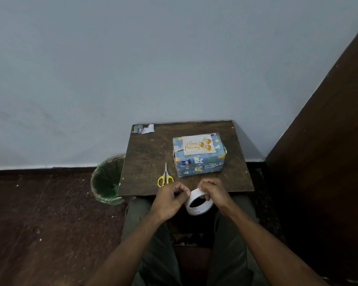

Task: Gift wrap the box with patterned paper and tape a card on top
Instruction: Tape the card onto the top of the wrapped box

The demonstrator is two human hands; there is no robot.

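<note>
A box wrapped in blue animal-print paper (198, 164) stands on the small dark wooden table (147, 153), toward its right side. A white "Happy Birthday" card (197, 145) with gold balloons lies flat on top of the box. Over the table's near edge my right hand (214, 191) grips a white roll of tape (198, 203). My left hand (170, 198) has its fingers curled, fingertips pinched at the roll's left edge. Both hands are in front of the box and do not touch it.
Yellow-handled scissors (165, 177) lie on the table left of the box. Scraps of wrapping paper (144, 129) sit at the far left corner. A green-lined bin (108, 179) stands on the floor left of the table. A dark wooden panel (329, 162) rises on the right.
</note>
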